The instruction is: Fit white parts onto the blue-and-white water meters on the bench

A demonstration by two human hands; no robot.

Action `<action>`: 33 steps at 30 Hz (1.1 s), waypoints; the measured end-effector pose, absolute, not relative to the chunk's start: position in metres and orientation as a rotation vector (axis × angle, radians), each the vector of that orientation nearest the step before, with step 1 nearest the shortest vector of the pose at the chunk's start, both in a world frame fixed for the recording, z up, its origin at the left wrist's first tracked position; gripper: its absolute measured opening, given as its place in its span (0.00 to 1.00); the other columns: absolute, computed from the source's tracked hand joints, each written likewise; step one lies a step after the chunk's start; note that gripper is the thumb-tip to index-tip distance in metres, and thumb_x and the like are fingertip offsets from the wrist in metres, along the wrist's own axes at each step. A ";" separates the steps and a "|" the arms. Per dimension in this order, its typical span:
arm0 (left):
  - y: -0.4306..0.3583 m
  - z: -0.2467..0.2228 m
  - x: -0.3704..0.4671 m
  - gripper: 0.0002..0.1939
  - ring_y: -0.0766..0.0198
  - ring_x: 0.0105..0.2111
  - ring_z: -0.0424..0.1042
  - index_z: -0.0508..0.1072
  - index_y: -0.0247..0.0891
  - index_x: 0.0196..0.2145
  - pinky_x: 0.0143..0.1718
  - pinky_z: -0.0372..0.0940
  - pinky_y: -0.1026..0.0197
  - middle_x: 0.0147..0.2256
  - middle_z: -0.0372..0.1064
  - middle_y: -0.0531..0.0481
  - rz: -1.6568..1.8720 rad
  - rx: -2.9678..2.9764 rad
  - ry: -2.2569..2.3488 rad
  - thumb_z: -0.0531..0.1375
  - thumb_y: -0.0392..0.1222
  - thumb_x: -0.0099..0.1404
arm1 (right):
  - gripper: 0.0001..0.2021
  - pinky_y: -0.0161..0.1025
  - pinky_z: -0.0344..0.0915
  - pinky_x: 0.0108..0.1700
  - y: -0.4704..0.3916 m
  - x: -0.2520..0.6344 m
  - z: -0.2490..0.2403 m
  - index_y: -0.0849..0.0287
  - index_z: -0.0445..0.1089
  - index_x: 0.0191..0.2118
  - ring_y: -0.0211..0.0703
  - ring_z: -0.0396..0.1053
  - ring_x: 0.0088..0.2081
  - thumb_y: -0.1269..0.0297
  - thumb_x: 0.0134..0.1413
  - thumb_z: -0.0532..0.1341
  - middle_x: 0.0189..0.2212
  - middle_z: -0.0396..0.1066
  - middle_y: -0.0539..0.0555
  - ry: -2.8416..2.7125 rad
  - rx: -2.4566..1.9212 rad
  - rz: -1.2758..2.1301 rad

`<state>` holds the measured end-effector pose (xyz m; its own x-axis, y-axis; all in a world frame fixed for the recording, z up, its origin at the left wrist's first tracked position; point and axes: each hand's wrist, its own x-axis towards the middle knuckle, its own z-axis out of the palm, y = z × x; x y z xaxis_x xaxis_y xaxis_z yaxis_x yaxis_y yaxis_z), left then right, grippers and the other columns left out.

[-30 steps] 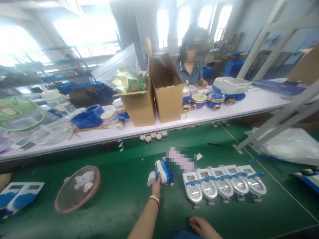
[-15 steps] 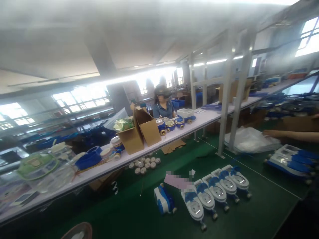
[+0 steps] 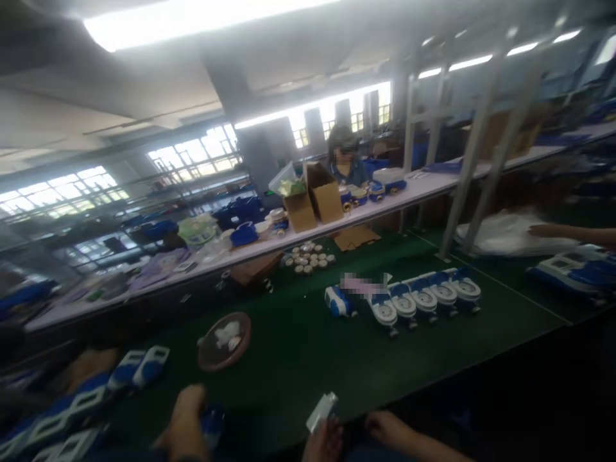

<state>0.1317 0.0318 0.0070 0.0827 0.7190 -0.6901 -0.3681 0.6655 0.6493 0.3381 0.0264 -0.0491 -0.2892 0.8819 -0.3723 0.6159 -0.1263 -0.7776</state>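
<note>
My left hand (image 3: pixel 321 444) is at the bottom edge and holds a small white flat piece (image 3: pixel 322 409) upright. My right hand (image 3: pixel 389 428) lies beside it, low and flat, with nothing visible in it. Further left, another hand (image 3: pixel 185 422) grips a blue object (image 3: pixel 212 423); I cannot tell whose hand it is. On the green mat (image 3: pixel 298 359) a blue and white meter (image 3: pixel 337 301) lies on its side. It ends a row of several upright meters (image 3: pixel 423 296), all beyond my hands.
A round brown dish (image 3: pixel 224 333) with white bits lies mid-mat. More blue and white meters (image 3: pixel 137 369) are at the lower left. A white shelf (image 3: pixel 423 187) carries cardboard boxes (image 3: pixel 315 196), with a seated person behind it. At far right a co-worker's arm (image 3: pixel 572 232) reaches over a plastic bag.
The view has pulled far back and swung. My left hand has let go of the meter on its side and now holds a white piece near the bottom edge.
</note>
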 end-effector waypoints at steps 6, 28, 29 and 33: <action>-0.050 -0.006 0.093 0.21 0.58 0.39 0.71 0.70 0.33 0.42 0.43 0.63 0.57 0.43 0.70 0.37 0.989 0.329 1.091 0.62 0.48 0.54 | 0.16 0.37 0.61 0.47 -0.008 0.307 -0.072 0.60 0.71 0.41 0.43 0.68 0.43 0.67 0.47 0.52 0.40 0.72 0.55 -1.969 -1.552 1.477; 0.043 -0.014 0.150 0.20 0.57 0.39 0.70 0.70 0.30 0.43 0.44 0.61 0.56 0.40 0.71 0.35 0.961 0.410 0.988 0.60 0.48 0.56 | 0.17 0.39 0.61 0.48 0.089 0.375 -0.069 0.58 0.70 0.42 0.44 0.68 0.43 0.61 0.49 0.52 0.41 0.72 0.55 -1.984 -1.569 1.359; 0.052 -0.015 0.158 0.20 0.57 0.39 0.71 0.70 0.30 0.43 0.44 0.61 0.56 0.40 0.71 0.35 0.954 0.412 0.983 0.60 0.48 0.56 | 0.17 0.39 0.61 0.48 0.097 0.383 -0.068 0.58 0.70 0.42 0.44 0.68 0.43 0.61 0.49 0.51 0.41 0.72 0.55 -1.984 -1.566 1.344; 0.085 -0.018 0.189 0.21 0.57 0.40 0.71 0.70 0.30 0.43 0.44 0.61 0.56 0.40 0.71 0.35 0.931 0.419 0.960 0.60 0.48 0.56 | 0.16 0.40 0.61 0.48 0.125 0.412 -0.068 0.58 0.70 0.42 0.44 0.68 0.43 0.60 0.50 0.51 0.41 0.72 0.55 -1.979 -1.553 1.308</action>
<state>0.1894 0.0851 -0.0184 0.2425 0.8253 -0.5100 -0.4849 0.5585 0.6731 0.4121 0.1254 -0.0678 -0.3675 0.8859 -0.2830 0.6074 -0.0018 -0.7944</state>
